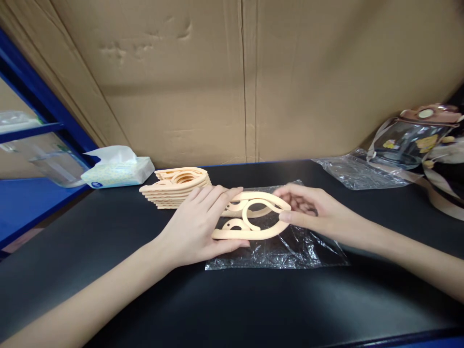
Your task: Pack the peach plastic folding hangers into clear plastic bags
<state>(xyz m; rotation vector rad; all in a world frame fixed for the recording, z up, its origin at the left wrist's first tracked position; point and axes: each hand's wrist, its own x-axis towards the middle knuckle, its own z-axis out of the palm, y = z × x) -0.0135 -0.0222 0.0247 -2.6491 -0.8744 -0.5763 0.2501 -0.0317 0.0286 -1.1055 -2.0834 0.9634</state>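
Holding a peach-coloured plastic hanger piece (pixel 253 217) between them near the middle of the frame, the two hands meet over a clear plastic bag (pixel 290 249) that lies flat on the black table (pixel 232 304). The left hand (pixel 197 222) lies with fingers spread over the piece's left end, thumb pressed along its lower edge. The right hand (pixel 313 210) pinches the right end between thumb and fingers, closed on it. The piece sits just above the bag, touching or nearly touching the film; which one cannot be told. Just behind the left hand, a stack of matching hanger pieces (pixel 177 186) rests on the table. A tissue pack (pixel 119 171) stands at centre left, and another clear bag (pixel 357 171) and a transparent bottle (pixel 413 137) lie at the right edge, before a cardboard wall (pixel 232 72).
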